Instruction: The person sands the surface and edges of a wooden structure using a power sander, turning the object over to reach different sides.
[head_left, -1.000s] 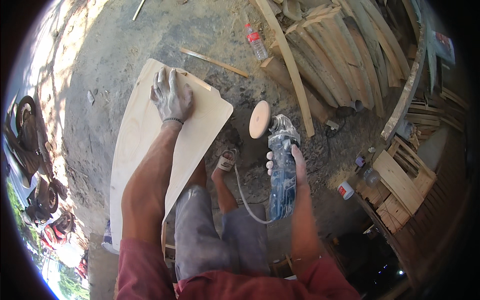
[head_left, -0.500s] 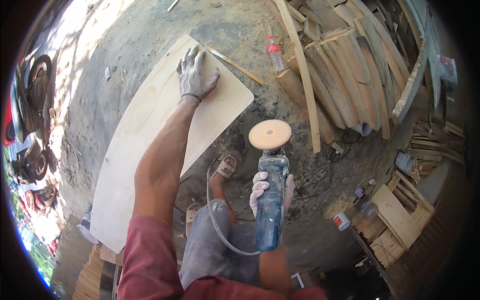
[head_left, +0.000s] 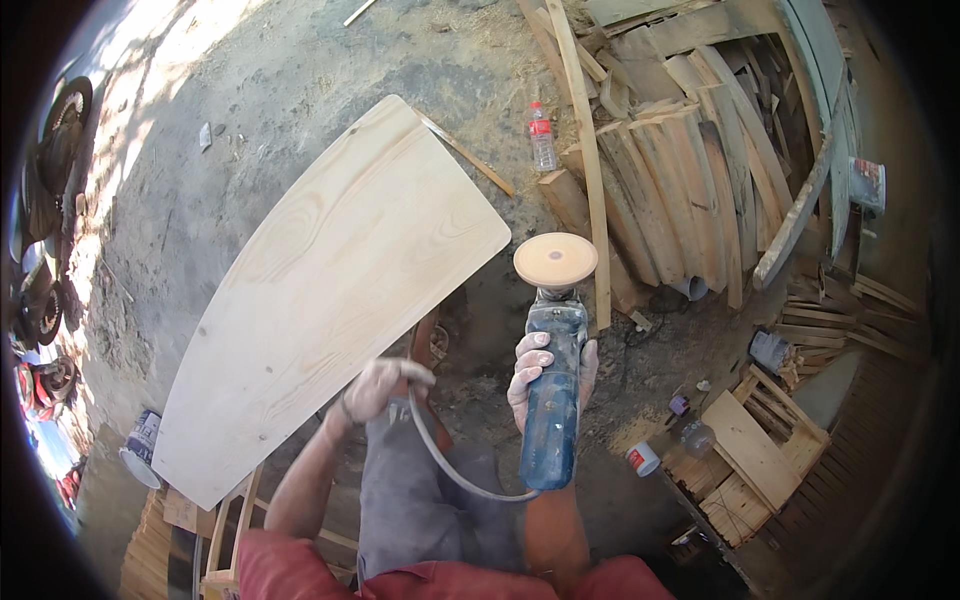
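Observation:
Dusty white fingers of my right hand (head_left: 526, 375) wrap around the body of a blue angle grinder (head_left: 552, 425), held upright. Its round tan sanding disc (head_left: 555, 262) faces up at the top. A grey power cord (head_left: 436, 452) loops from the grinder's lower end toward my left hand (head_left: 385, 388). That hand is curled and slightly blurred above my knee, closed around the cord where it disappears beneath the fingers. Beside it lies a large pale wooden board (head_left: 320, 290) with a curved left edge and rounded corners, its whole top face visible.
Curved timber pieces (head_left: 660, 190) are stacked at the right, with a long wooden strip (head_left: 585, 150) in front. A plastic bottle (head_left: 541, 140) stands near them. A thin stick (head_left: 470, 158) lies by the board's far corner. A bucket (head_left: 143, 445) sits at the lower left.
My left hand has come off the board's far end and back toward my lap, to the cord. The grinder in my right hand has shifted slightly right.

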